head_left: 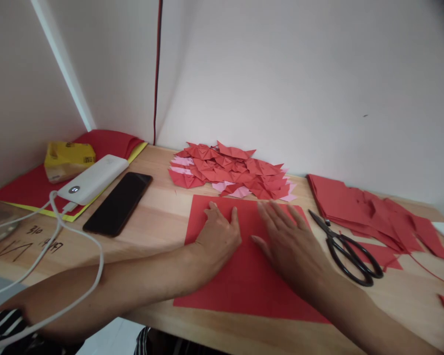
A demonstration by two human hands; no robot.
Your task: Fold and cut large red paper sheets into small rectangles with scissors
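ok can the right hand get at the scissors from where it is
Probably yes: the right hand is spread over the red sheet, seemingly holding nothing, and the scissors lie just to its right, with nothing visible blocking the way or covering their handles.

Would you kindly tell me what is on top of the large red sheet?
The left hand and right hand lie over the red sheet; the paper surface directly beneath them is hidden.

A wooden table (pixel 157 172) carries a red sheet (pixel 244 281), folded papers (pixel 237 171), scissors (pixel 333 234) and a phone (pixel 118 203).
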